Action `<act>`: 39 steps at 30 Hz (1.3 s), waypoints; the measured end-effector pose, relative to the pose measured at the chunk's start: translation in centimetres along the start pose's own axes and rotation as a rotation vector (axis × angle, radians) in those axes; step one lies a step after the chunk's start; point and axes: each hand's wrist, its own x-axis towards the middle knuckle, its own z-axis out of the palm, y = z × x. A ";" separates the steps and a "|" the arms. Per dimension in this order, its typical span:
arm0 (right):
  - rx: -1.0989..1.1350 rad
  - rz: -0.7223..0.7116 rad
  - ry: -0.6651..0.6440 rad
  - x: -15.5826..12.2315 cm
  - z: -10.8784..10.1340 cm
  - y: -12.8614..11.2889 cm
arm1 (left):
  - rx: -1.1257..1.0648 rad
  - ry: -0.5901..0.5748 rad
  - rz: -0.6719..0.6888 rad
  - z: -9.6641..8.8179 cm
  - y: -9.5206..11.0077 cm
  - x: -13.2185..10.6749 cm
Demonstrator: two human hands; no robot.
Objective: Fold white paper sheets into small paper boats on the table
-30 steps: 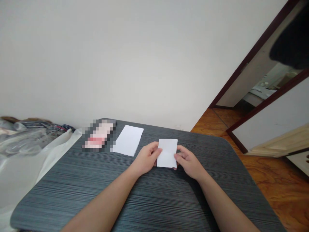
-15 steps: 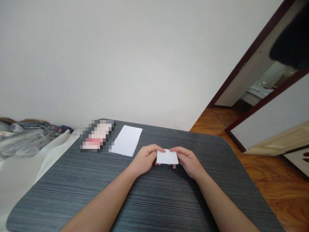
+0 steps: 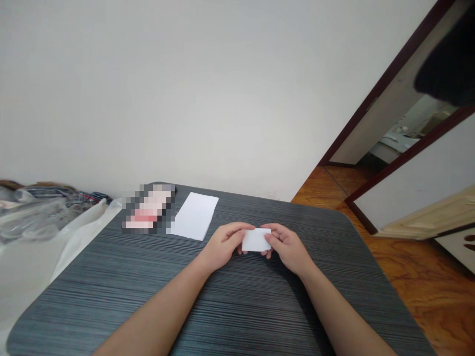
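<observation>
While white paper (image 3: 256, 241) is held, a dark streaked table (image 3: 230, 306) faces a pale wall (image 3: 208, 99).

Low in the frame I see a bare left forearm (image 3: 159, 306) and right forearm (image 3: 334, 301), tapering smoothly into a bare left hand (image 3: 219, 247) and right hand (image 3: 291, 251); finer detail is probably too small to judge.

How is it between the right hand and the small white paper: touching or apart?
Touching: the head view shows the right hand with its thumb lying over the right edge of the small white paper.
</observation>
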 end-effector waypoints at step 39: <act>-0.292 0.065 -0.061 -0.5 0.1 -0.5 | 0.375 0.017 0.059 0.4 0.0 0.4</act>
